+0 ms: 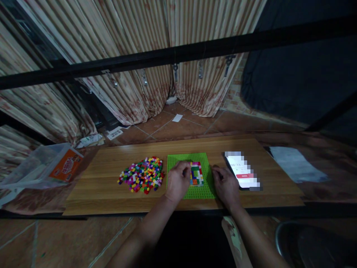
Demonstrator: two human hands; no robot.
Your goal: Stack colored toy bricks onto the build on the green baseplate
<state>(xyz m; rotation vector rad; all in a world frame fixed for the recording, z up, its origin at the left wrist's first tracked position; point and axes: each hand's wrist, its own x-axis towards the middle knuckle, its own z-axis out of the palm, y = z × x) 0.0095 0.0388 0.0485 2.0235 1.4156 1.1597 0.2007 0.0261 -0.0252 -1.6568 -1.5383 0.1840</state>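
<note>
A green studded baseplate [208,192] lies on the wooden board. On it sits a patch of small toy bricks [196,173] in red, blue, green, white and orange. My left hand [178,179] rests over the plate's left half, its curled fingertips at the patch's left edge. Beside the plate's right edge is my right hand [226,187], with thumb and fingers drawn together. Whatever either hand may pinch is hidden or too small to name. To the left of the plate, loose bricks [143,175] of many colours form a heap.
A lit phone [240,172] lies close to my right hand. White paper [298,163] is past the board's right end. A clear plastic bin [36,167] with an orange label stands left of the wooden board [97,186]. A dark bar [139,59] with hooks crosses the view beyond.
</note>
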